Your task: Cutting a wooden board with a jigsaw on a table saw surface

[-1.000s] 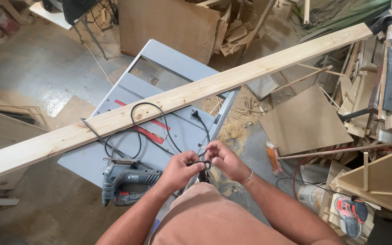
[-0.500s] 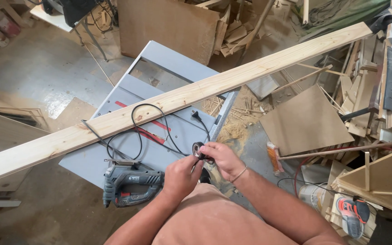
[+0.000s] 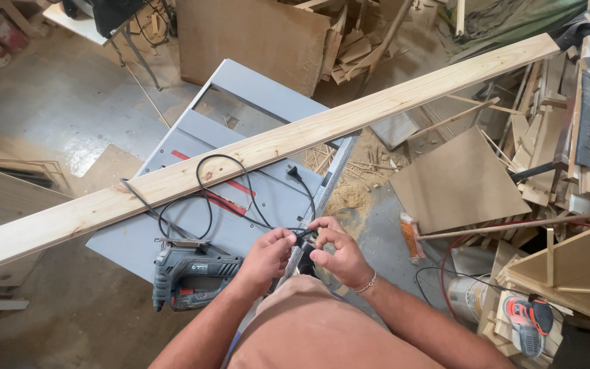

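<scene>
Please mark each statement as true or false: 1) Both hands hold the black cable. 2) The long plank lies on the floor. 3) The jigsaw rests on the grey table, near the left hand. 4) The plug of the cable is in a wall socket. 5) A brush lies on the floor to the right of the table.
1) True: the left hand and the right hand both pinch the black cable.
2) False: the long plank lies across the grey table.
3) True: the jigsaw sits at the table's near edge, beside the left hand.
4) False: the plug lies loose on the table.
5) True: the brush lies on the floor there.
</scene>
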